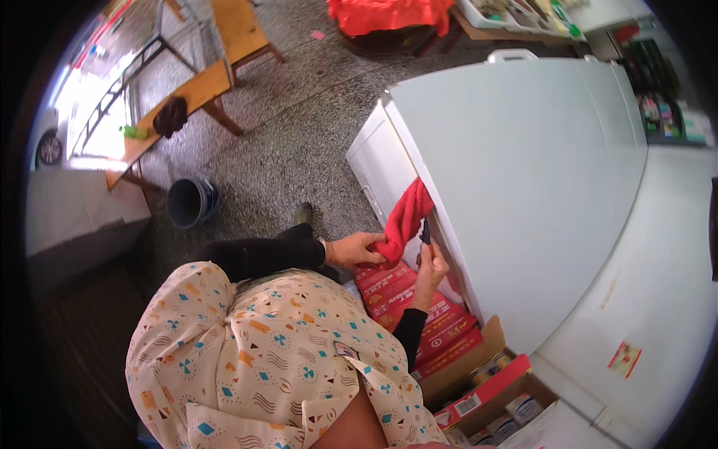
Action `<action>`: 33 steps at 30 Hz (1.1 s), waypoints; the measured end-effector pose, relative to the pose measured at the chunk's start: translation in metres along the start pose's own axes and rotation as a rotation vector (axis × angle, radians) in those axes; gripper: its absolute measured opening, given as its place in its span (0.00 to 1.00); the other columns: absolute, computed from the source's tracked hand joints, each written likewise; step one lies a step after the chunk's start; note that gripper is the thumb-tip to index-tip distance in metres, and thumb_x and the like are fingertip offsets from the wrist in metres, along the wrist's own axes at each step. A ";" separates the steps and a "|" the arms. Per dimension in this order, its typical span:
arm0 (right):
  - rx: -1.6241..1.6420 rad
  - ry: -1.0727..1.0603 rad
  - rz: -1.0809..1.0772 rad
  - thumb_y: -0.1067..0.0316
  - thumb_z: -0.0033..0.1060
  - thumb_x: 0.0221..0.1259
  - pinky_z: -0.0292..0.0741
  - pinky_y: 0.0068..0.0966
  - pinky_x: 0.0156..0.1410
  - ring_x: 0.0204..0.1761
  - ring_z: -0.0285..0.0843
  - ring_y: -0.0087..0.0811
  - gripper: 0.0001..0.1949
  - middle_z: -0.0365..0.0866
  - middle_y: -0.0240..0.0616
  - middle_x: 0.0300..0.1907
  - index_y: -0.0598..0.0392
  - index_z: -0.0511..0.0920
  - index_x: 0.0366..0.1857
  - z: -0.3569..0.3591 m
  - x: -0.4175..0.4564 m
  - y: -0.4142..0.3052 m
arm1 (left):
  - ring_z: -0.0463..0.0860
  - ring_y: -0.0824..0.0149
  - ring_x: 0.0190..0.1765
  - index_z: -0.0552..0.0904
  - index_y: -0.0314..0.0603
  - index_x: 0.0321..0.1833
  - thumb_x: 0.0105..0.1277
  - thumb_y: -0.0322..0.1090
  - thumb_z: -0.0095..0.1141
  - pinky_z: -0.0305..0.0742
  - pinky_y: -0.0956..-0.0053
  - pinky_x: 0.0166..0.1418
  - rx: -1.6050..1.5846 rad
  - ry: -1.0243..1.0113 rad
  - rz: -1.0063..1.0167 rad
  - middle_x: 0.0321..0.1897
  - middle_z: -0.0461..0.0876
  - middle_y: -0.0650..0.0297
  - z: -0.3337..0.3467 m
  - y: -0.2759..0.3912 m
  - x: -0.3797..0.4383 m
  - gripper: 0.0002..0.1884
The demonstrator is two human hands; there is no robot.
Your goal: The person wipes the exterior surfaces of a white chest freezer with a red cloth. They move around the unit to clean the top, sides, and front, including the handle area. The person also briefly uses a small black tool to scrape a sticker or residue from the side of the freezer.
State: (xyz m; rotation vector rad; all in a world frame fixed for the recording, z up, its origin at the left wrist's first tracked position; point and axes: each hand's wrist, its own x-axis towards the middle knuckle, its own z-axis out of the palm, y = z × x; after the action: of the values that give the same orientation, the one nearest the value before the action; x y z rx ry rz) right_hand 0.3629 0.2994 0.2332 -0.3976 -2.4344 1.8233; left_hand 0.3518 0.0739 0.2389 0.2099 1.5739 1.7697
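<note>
My left hand (pixel 354 250) pinches the lower end of a twisted red towel (pixel 405 219). The towel's upper end reaches the side of a white chest freezer (pixel 516 185), just under the lid's edge. In my right hand (pixel 432 268), close beside the towel, is a small black tool (pixel 426 231) pointing up. A pale edge shows along it, but its exact kind is unclear. Below both hands lie red printed cartons (pixel 415 303), set against the freezer's side.
Open cardboard boxes (pixel 493 328) with packaged goods sit at lower right. A dark bucket (pixel 192 203) stands on the speckled floor to the left. Beyond it are wooden benches (pixel 196 90), one bearing a dark bag (pixel 170 117). A red-covered round table (pixel 390 17) stands farther off.
</note>
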 end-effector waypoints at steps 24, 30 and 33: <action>-0.488 -0.139 -0.439 0.65 0.51 0.68 0.70 0.41 0.36 0.30 0.75 0.54 0.16 0.79 0.55 0.32 0.70 0.76 0.29 0.089 0.064 -0.039 | 0.75 0.77 0.44 0.51 0.46 0.77 0.61 0.26 0.51 0.74 0.81 0.49 -0.522 0.485 0.400 0.50 0.74 0.69 -0.019 -0.009 0.051 0.40; -0.607 -0.147 -0.363 0.67 0.44 0.68 0.73 0.39 0.43 0.38 0.78 0.50 0.14 0.79 0.53 0.40 0.71 0.77 0.37 0.036 0.008 -0.001 | 0.78 0.70 0.41 0.53 0.55 0.76 0.59 0.25 0.49 0.74 0.76 0.48 -0.161 0.415 0.360 0.42 0.81 0.55 0.041 -0.058 0.059 0.40; -0.725 -0.180 -0.441 0.71 0.40 0.67 0.73 0.37 0.46 0.40 0.79 0.48 0.14 0.80 0.57 0.40 0.71 0.76 0.43 0.048 0.033 -0.012 | 0.81 0.62 0.37 0.55 0.56 0.76 0.59 0.29 0.48 0.75 0.71 0.45 -0.191 0.425 0.375 0.38 0.81 0.47 0.008 -0.024 0.056 0.39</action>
State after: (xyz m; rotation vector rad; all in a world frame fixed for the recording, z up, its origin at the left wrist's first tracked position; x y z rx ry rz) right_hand 0.3189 0.2600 0.2271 0.2771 -2.9290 0.8053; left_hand 0.3266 0.1142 0.2000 0.0362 1.7211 2.3658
